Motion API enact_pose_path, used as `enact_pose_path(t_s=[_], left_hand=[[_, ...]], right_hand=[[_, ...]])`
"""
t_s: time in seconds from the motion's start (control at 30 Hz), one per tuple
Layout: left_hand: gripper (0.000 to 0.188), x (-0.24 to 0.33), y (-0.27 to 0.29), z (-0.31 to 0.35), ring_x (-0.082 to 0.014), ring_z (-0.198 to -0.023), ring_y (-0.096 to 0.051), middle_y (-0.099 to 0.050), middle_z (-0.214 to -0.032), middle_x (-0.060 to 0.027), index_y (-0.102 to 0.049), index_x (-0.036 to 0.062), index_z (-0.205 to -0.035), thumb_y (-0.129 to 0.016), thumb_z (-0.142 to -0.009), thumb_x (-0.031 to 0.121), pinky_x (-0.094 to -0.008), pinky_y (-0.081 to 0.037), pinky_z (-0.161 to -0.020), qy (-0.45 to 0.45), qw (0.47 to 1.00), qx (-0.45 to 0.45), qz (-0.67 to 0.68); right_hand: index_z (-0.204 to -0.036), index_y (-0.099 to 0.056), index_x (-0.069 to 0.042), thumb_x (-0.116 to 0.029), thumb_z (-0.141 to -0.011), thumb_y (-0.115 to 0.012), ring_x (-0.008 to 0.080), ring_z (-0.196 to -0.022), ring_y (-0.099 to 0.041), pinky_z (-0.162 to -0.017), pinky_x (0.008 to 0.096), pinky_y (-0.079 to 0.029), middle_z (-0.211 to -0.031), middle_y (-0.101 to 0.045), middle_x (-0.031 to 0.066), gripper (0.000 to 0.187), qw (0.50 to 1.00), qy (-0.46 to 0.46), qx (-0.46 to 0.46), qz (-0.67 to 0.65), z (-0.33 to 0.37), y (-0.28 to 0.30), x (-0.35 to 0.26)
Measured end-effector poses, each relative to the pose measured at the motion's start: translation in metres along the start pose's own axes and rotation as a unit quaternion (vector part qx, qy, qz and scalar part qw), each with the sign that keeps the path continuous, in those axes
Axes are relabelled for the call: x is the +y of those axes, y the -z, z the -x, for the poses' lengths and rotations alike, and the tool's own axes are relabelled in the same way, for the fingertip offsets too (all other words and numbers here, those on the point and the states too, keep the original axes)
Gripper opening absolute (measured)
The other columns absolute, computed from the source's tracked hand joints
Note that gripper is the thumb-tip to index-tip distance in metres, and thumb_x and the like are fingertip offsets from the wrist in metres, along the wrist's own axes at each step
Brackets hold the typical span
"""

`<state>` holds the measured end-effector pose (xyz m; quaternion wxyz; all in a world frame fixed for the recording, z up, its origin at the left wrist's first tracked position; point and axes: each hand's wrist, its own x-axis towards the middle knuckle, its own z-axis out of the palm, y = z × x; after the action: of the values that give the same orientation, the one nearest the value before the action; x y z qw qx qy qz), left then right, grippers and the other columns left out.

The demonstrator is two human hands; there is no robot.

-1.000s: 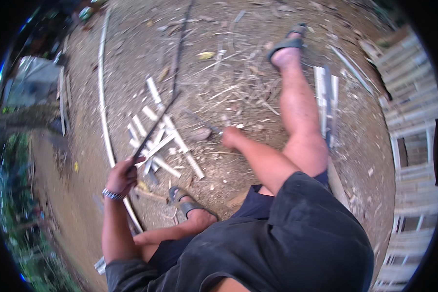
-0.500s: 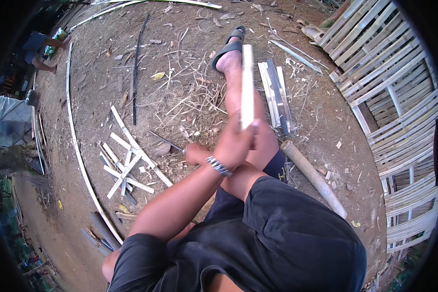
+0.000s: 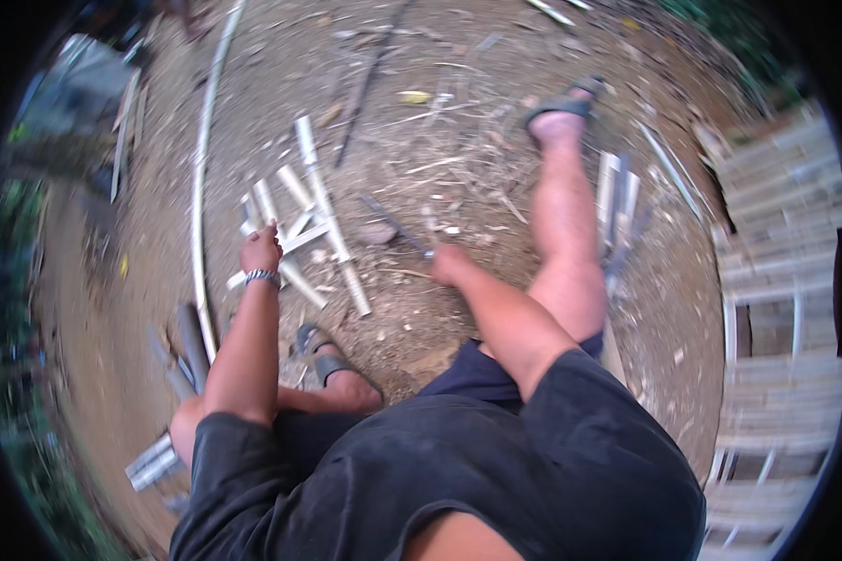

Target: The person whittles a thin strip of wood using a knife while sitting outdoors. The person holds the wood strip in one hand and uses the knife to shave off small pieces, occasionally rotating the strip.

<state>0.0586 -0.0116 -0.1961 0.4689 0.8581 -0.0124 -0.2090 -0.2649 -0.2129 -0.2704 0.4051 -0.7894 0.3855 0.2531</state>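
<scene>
My left hand (image 3: 260, 251), with a metal band at the wrist, is over the near left side of a loose pile of pale split bamboo strips (image 3: 309, 236). Its fingers are loosely bent and a little apart, and no strip shows in them; motion blurs them. My right hand (image 3: 450, 265) is closed around the handle end of a knife (image 3: 398, 224), whose thin dark blade points forward and left, low over the ground. One long strip (image 3: 332, 215) lies along the pile's right side.
My outstretched leg (image 3: 568, 215) bounds the right, with more strips (image 3: 608, 201) beyond it. My other sandaled foot (image 3: 332, 360) rests near the pile. A long pale pole (image 3: 199, 187) lies at left, and a slatted bamboo panel (image 3: 776, 262) stands at far right. Shavings litter the ground.
My left hand has swung from above my right forearm to the pile at left; the bamboo strip it held no longer shows in it. My right hand keeps the knife. The view has turned left.
</scene>
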Motion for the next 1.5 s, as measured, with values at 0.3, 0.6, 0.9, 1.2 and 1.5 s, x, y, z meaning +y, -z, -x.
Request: enact_pose_path(t_s=[0.3,0.6,0.9,1.2,1.5], left_hand=[[0.025,-0.148,0.024,-0.004,-0.0380,-0.084,-0.070,-0.073,-0.088,-0.0192,-0.077,0.0070,-0.090,-0.063,-0.086,0.027,-0.0439,-0.055,-0.080,0.011,0.957,0.138,-0.257],[0.050,-0.095,-0.086,0.084,-0.0399,-0.097,-0.067,-0.069,-0.097,-0.0261,-0.064,-0.0027,-0.102,-0.080,-0.076,0.037,-0.0440,-0.053,-0.087,-0.001,0.928,-0.103,-0.358],[0.038,-0.126,-0.085,0.122,-0.0266,-0.083,-0.069,-0.070,-0.091,-0.0159,-0.065,0.0010,-0.101,-0.083,-0.077,0.024,-0.0376,-0.056,-0.073,0.010,0.951,-0.218,-0.220],[0.028,-0.036,-0.100,0.158,-0.0073,-0.066,-0.060,-0.069,-0.082,-0.0010,-0.070,0.0048,-0.103,-0.080,-0.083,0.022,-0.0234,-0.050,-0.056,0.025,0.933,-0.352,0.064],[0.048,0.029,-0.103,0.171,-0.0137,-0.083,-0.068,-0.073,-0.096,-0.0090,-0.064,-0.0009,-0.120,-0.078,-0.085,0.028,-0.0292,-0.056,-0.072,-0.204,0.879,-0.416,-0.110]], right_hand=[[-0.100,-0.067,-0.003,-0.022,-0.077,-0.069,0.0378,-0.092,-0.067,-0.083,0.0443,-0.053,-0.099,-0.070,0.0219,0.030,0.997,0.054,0.047,-0.015,-0.011,-0.009,0.018],[-0.104,-0.066,-0.004,-0.021,-0.079,-0.068,0.0394,-0.094,-0.067,-0.086,0.0454,-0.052,-0.100,-0.069,0.0228,0.030,1.000,0.014,0.014,0.013,-0.011,-0.009,0.012],[-0.103,-0.066,-0.005,-0.021,-0.080,-0.070,0.0344,-0.085,-0.068,-0.078,0.0423,-0.053,-0.094,-0.070,0.0198,0.029,1.000,0.029,0.005,-0.007,-0.016,-0.012,0.016],[-0.097,-0.061,-0.005,-0.021,-0.085,-0.077,0.0076,-0.056,-0.053,-0.051,0.0235,-0.043,-0.072,-0.061,0.0010,0.026,0.865,0.067,-0.055,-0.495,0.044,0.013,-0.054],[-0.098,-0.060,-0.003,-0.009,-0.083,-0.077,0.0082,-0.059,-0.056,-0.054,0.0241,-0.045,-0.074,-0.063,0.0015,0.023,0.839,0.171,-0.030,-0.516,0.068,0.048,-0.038]])
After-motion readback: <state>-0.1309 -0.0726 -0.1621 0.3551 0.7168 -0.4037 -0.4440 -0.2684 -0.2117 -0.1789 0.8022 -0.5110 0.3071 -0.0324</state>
